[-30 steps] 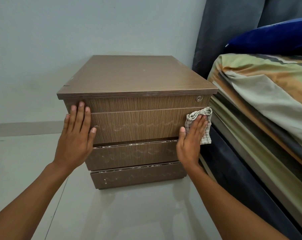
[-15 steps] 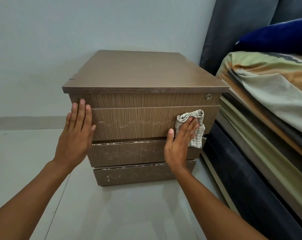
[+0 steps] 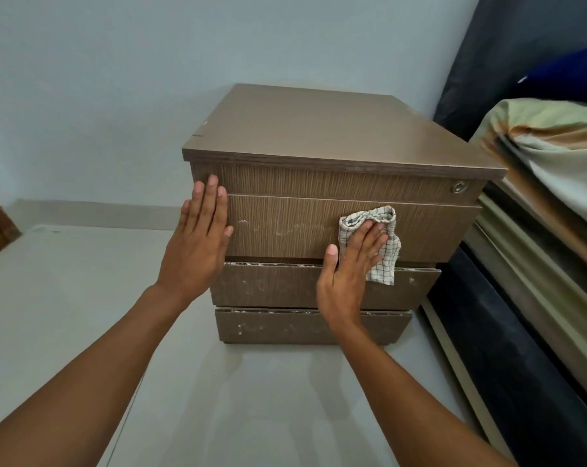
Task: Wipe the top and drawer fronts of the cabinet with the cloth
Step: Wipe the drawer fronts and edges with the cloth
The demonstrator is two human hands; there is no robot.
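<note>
Right grip (image 3: 351,264), fingers straight, presses the cloth (image 3: 383,267) against the second drawer (image 3: 285,227) of the cabinet (image 3: 319,129); left grip (image 3: 197,241), also released, lies flat on its left edge.

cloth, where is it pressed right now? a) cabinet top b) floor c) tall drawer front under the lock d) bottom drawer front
c, the right hand presses the cloth flat against the tall drawer front, just below the lock strip.

Cloth (image 3: 383,269) partly beneath right fingers (image 3: 369,238)
</note>
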